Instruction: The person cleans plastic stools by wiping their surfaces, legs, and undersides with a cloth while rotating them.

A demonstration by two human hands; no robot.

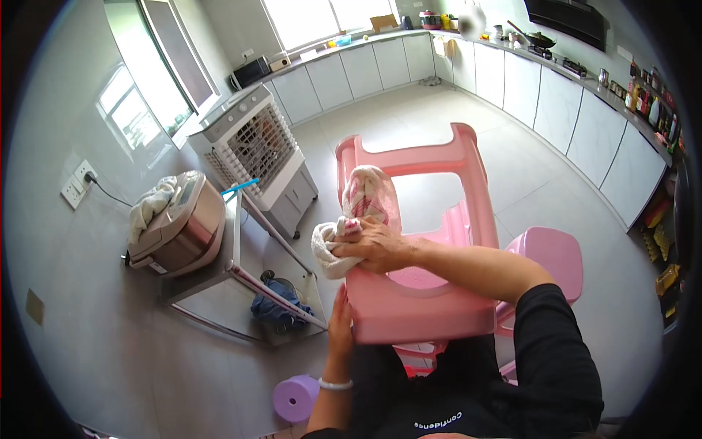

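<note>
A large pink plastic stool (417, 318), with a wide opening in its side, is in front of my body at the middle of the view. My right hand (380, 246) is closed on a white towel (330, 252) with red-pink markings. Part of the towel is bunched beside my fingers, and part drapes over the stool's left edge. My left hand (341, 319) rests upright along the stool's near left side, fingers straight and palm towards the plastic. A white bracelet is on that wrist.
At left, a rice cooker (179, 230) with a cloth on it stands on a metal rack (238, 271). An air cooler (252, 146) is behind. A smaller pink stool (552, 263) is at right, a purple stool (295, 399) low at left. Cabinets (504, 77) line the walls.
</note>
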